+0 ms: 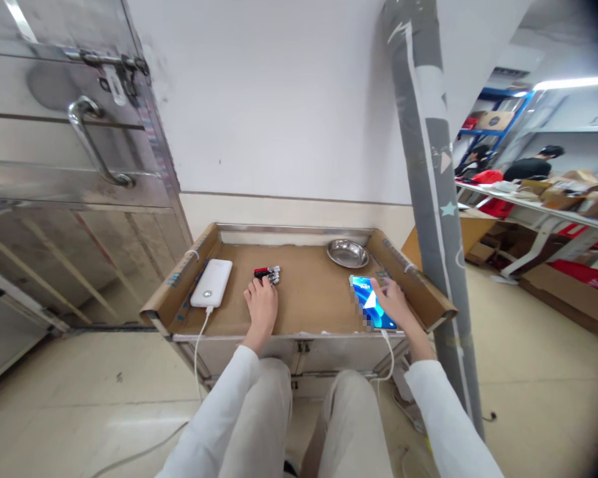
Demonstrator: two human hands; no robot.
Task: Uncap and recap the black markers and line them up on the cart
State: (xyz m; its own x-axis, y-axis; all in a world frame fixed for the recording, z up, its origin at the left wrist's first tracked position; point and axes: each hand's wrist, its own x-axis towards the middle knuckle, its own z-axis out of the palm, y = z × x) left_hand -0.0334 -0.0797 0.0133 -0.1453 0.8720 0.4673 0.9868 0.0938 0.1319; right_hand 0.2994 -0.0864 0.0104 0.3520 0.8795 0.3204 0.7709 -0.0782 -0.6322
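Note:
My left hand [262, 309] rests palm down on the brown cardboard surface with its fingers bent and slightly apart. Its fingertips are close to a small bunch of red, black and silver sticks [267, 272]; whether they touch is hard to see, and the exact kind is too small to tell. A smartphone [367, 297] with a lit blue screen lies flat at the right, a white cable plugged into its near end. My right hand [395, 302] is open over the phone's right side, thumb at the screen and fingers spread.
A white power bank [212, 283] with a cable lies at the left. A round metal dish [347, 253] sits at the back right. Raised cardboard sides [189, 272] border the surface. A tall grey wrapped roll [431, 166] leans at the right. Two people are far right.

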